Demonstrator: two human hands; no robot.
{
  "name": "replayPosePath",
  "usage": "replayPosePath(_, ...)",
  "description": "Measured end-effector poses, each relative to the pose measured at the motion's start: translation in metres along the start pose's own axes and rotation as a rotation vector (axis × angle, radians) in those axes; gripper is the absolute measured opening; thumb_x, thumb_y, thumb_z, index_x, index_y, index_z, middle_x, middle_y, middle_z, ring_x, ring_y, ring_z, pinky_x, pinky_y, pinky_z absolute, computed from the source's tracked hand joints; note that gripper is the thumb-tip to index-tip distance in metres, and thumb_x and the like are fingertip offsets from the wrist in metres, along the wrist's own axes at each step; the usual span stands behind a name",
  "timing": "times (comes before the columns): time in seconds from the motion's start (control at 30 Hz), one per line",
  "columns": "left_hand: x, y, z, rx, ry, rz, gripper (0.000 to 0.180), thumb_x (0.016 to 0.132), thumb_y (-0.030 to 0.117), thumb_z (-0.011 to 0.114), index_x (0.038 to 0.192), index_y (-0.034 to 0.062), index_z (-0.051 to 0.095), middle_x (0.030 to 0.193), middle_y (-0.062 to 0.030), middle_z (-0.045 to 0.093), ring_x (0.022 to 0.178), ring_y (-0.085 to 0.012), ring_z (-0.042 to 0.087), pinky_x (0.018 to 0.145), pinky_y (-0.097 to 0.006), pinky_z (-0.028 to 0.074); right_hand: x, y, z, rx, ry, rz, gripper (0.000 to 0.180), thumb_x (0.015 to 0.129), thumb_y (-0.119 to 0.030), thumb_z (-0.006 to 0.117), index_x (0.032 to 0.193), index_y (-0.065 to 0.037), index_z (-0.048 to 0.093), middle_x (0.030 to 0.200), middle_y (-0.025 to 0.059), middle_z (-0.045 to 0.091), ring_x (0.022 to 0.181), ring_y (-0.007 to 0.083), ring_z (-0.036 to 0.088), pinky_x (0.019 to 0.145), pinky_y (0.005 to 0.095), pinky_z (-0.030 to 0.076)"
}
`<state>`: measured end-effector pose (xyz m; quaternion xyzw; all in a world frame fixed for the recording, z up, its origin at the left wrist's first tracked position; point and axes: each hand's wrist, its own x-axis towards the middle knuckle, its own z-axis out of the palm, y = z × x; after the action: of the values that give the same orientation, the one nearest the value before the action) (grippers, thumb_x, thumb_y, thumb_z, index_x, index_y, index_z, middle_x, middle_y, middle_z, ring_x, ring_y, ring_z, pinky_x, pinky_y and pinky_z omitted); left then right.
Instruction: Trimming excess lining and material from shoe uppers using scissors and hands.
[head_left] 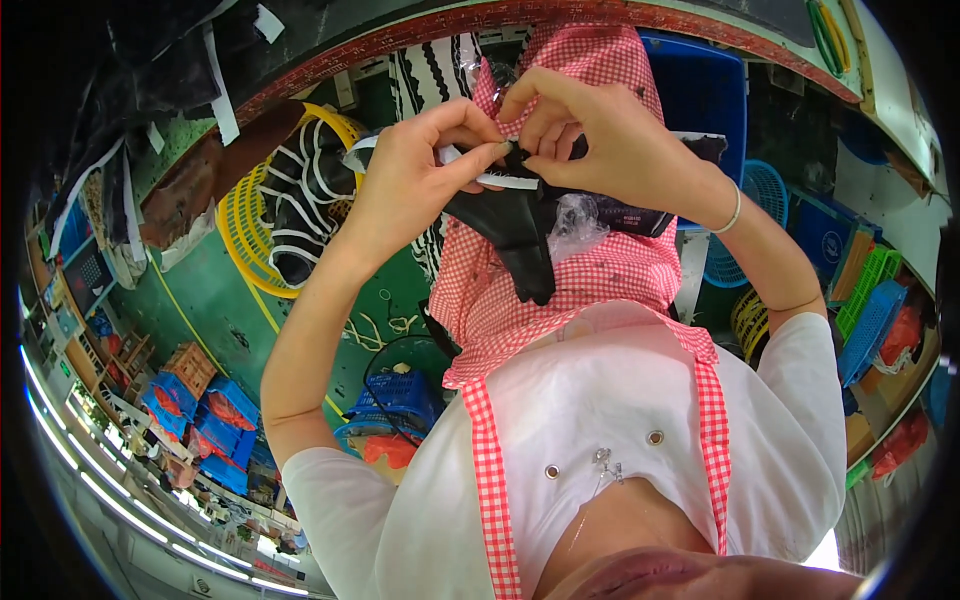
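Black glossy piece point(518, 235) with a white edge strip point(512, 182), held up over my lap, its narrow end hanging down. My left hand point(425, 175) pinches the strip, thumb against fingers; my right hand point(590, 130) pinches the black edge just beside it, fingers curled toward the thumb. What sits right under the fingertips is too small to tell.

Risks, my guess: the two pinches are close together, so a slip on the smooth black surface could leave the edge crooked; uneven pulling could stretch or wrinkle it. The hanging end could swing and snag the clear plastic wrap point(577, 225) on my lap.

The lap is the work surface: red gingham apron point(610, 275), with a dark printed piece point(640, 218) under the wrap. Beyond, a tabletop point(330, 40) with a worn red edge. To my left, a yellow basket point(235, 225) of black, white-edged pieces on the green floor point(215, 300). To my right, a blue bin point(715, 90). Farther left, blue crates point(225, 430), then tube lights point(120, 510).
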<state>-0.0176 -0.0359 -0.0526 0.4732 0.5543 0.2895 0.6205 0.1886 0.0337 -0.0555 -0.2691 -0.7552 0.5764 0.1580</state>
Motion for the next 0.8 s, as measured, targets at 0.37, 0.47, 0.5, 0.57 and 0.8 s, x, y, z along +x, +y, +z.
replayPosePath(0.37, -0.004, 0.003, 0.007, 0.029, -0.111, -0.089, 0.013, 0.090, 0.011, 0.065, 0.096, -0.0010, 0.066, 0.084, -0.0043, 0.069, 0.070, -0.0108, 0.069, 0.059, -0.020, 0.051, -0.070, 0.005, -0.010, 0.057, 0.030, 0.345, 0.018, 0.085, -0.015, 0.071, 0.092, -0.002, 0.062, 0.077, 0.0057, 0.067, 0.072, 0.0111, 0.065, 0.065, 0.0217, 0.050)
replayPosePath(0.47, -0.011, -0.001, -0.003, -0.042, -0.064, -0.152, 0.012, 0.092, 0.011, 0.061, 0.098, 0.0003, 0.061, 0.085, -0.0045, 0.068, 0.073, -0.0122, 0.070, 0.059, -0.020, 0.051, -0.114, 0.019, -0.053, -0.294, -0.034, 1.043, 0.042, 0.092, -0.036, 0.062, 0.071, 0.000, 0.067, 0.057, 0.0055, 0.062, 0.053, 0.0119, 0.061, 0.056, 0.0230, 0.048)
replayPosePath(0.5, -0.011, -0.001, -0.004, -0.043, -0.069, -0.152, 0.012, 0.092, 0.011, 0.061, 0.098, 0.0003, 0.061, 0.085, -0.0045, 0.068, 0.073, -0.0122, 0.070, 0.059, -0.020, 0.051, -0.129, 0.030, -0.056, -0.456, 0.013, 1.204, 0.049, 0.093, -0.041, 0.059, 0.068, 0.000, 0.068, 0.052, 0.0042, 0.059, 0.050, 0.0115, 0.060, 0.055, 0.0217, 0.047)
replayPosePath(0.57, -0.010, 0.004, -0.005, -0.123, -0.082, -0.182, 0.012, 0.092, 0.012, 0.061, 0.098, 0.0005, 0.060, 0.085, -0.0030, 0.067, 0.074, -0.0096, 0.068, 0.060, -0.021, 0.051, -0.138, 0.055, -0.052, -0.417, 0.067, 1.250, 0.033, 0.090, -0.032, 0.067, 0.082, 0.001, 0.070, 0.066, 0.0066, 0.066, 0.064, 0.0103, 0.064, 0.064, 0.0222, 0.051)
replayPosePath(0.8, -0.024, -0.003, -0.008, 0.026, -0.077, -0.122, 0.013, 0.092, 0.013, 0.063, 0.098, 0.0016, 0.060, 0.085, 0.0007, 0.065, 0.074, -0.0036, 0.058, 0.061, -0.019, 0.048, -0.047, 0.024, -0.004, -0.397, 0.375, -0.044, 0.026, 0.067, 0.004, 0.064, 0.091, 0.000, 0.054, 0.109, 0.0112, 0.056, 0.079, 0.0234, 0.058, 0.065, 0.0319, 0.049)
